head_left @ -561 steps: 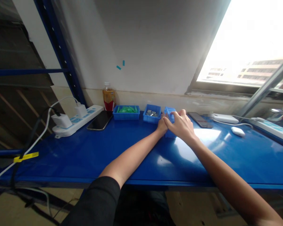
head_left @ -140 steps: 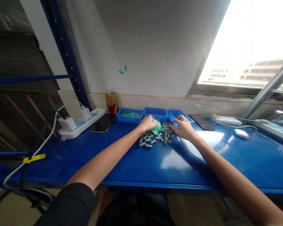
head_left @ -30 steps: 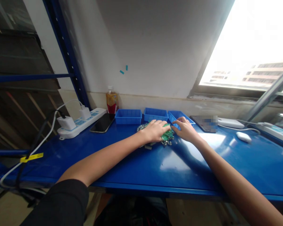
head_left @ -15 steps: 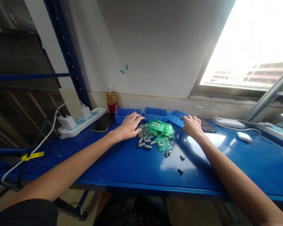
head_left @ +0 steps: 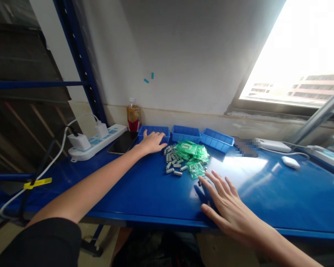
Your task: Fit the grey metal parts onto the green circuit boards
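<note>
My left hand [head_left: 153,142] is spread at the front of the left blue bin [head_left: 140,136], its fingers over the rim, with nothing held. My right hand [head_left: 225,200] is open low over the front of the table, fingers apart and holding nothing; it partly hides small dark metal pieces [head_left: 199,183] beneath its fingertips. Between the hands lies a heap of green plastic bags [head_left: 191,149] with small parts inside. Left of them, several loose silvery metal cylinders [head_left: 177,165] are scattered. A middle blue bin [head_left: 186,136] and an angled right blue bin [head_left: 215,142] stand behind the heap.
A bottle [head_left: 133,116], a dark phone [head_left: 123,142] and a white power strip [head_left: 98,142] with plugs and cables stand at the left of the blue table [head_left: 144,193]. To the right lie a white adapter [head_left: 274,145] and a small white case [head_left: 290,162].
My right hand has left the right bin and come down toward the table's front, opening out. That bin now sits slightly further right. My left hand has moved slightly up and back over the left bin.
</note>
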### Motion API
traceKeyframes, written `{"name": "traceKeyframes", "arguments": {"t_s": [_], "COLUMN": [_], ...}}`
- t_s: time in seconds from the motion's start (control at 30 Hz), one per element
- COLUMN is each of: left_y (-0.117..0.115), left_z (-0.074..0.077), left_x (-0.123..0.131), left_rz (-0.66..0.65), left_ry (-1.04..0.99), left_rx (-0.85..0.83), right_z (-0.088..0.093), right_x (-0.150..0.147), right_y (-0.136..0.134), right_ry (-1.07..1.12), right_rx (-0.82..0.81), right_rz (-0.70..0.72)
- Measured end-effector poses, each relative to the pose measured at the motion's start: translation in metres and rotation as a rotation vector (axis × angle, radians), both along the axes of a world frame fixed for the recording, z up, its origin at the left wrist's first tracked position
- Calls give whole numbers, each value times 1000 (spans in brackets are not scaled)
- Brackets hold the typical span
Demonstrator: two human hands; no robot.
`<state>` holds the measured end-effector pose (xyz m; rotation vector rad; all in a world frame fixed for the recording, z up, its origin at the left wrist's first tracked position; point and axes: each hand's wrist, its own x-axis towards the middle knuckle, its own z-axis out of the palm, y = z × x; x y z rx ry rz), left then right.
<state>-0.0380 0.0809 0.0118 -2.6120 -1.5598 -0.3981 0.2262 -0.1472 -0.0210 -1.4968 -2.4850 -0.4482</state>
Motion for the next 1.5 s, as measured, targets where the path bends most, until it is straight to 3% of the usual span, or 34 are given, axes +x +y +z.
{"name": "traceKeyframes", "arguments": {"t_s": [0.17, 0.33, 0.4, 0.53, 0.63, 0.7, 0.8, 1.03, 1.2, 1.37, 1.5], "left_y": [26, 42, 48, 55, 55, 53, 51, 36, -7, -52, -66], "left_z": [5, 8, 8, 9, 8, 6, 5, 6, 3, -2, 2], "left_x": [6, 12, 18, 31, 38, 39, 37, 34, 33, 27, 27], "left_rz": [44, 22, 4, -128, -184, -187, -197, -194, -233, -265, -246], "left_ry": [14, 1, -41, -52, 4, -5, -55, -153, -282, -334, -440], "left_rx": [-66, -36, 23, 75, 57, 58, 77, 92, 190, 40, -46], "right_z": [-7, 4, 13, 32, 38, 36, 32, 29, 42, 51, 49], "right_x": [10, 16, 21, 29, 27, 24, 22, 29, 19, -10, -22], "right_y": [43, 76, 102, 175, 219, 234, 236, 225, 206, 157, 138], "right_ry": [80, 160, 247, 387, 383, 350, 309, 316, 374, 224, 141], "right_rx": [-33, -29, 29, 232, 128, 9, -53, 11, 222, 20, -2], "right_rz": [-148, -100, -111, -307, -467, -502, -465, -344, -286, 0, 54]}}
